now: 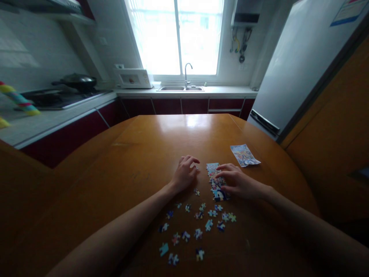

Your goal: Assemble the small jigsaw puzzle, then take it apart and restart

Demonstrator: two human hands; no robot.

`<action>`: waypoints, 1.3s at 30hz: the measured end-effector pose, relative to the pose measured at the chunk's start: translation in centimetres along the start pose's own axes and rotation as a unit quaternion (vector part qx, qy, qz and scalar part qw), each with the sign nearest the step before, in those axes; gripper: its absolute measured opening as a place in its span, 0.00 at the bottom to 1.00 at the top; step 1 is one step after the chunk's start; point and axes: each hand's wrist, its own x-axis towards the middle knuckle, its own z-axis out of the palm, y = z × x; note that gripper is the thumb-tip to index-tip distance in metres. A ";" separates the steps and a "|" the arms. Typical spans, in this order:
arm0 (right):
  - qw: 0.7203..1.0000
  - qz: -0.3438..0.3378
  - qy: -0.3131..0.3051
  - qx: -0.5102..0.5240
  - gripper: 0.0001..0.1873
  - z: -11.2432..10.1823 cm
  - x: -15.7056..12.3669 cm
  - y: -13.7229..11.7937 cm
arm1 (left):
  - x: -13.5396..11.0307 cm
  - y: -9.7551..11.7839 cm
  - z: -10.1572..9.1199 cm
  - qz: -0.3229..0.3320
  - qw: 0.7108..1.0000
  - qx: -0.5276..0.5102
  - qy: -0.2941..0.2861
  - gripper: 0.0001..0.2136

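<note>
A partly joined jigsaw puzzle [213, 175] lies on the wooden table as a narrow upright strip. My right hand [238, 181] rests over its right side, fingers spread and touching it, hiding part of the picture. Left of the strip, my left hand [186, 175] is curled, with a small puzzle piece [197, 167] showing between thumb and forefinger. One loose puzzle piece [196, 192] lies just below that hand. Several more loose pieces, among them a light-blue puzzle piece [163, 249] and a yellow-green puzzle piece [232, 217], are scattered nearer to me.
A creased printed picture sheet [245, 155] lies beyond my right hand. The table [138, 150] has a rounded edge. Behind it are a counter with a sink [184, 88], a white microwave [134, 78], a pan [77, 81] on the stove, and a fridge [296, 65] at right.
</note>
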 end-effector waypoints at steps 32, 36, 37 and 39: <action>0.925 0.194 0.307 0.110 0.12 2.8 6.4 4.6 | -0.7 1.1 -1.1 -0.002 0.970 0.241 -0.031 0.05; 0.930 0.190 0.299 0.098 0.12 2.8 6.3 4.6 | -0.7 1.0 -1.0 -0.002 0.971 0.237 -0.039 0.06; 0.933 0.188 0.292 0.090 0.12 2.7 6.2 4.4 | -0.7 0.9 -1.0 0.000 0.971 0.236 -0.041 0.06; 0.944 0.183 0.268 0.068 0.12 2.3 5.9 3.8 | -0.7 0.8 -1.0 0.000 0.971 0.235 -0.042 0.07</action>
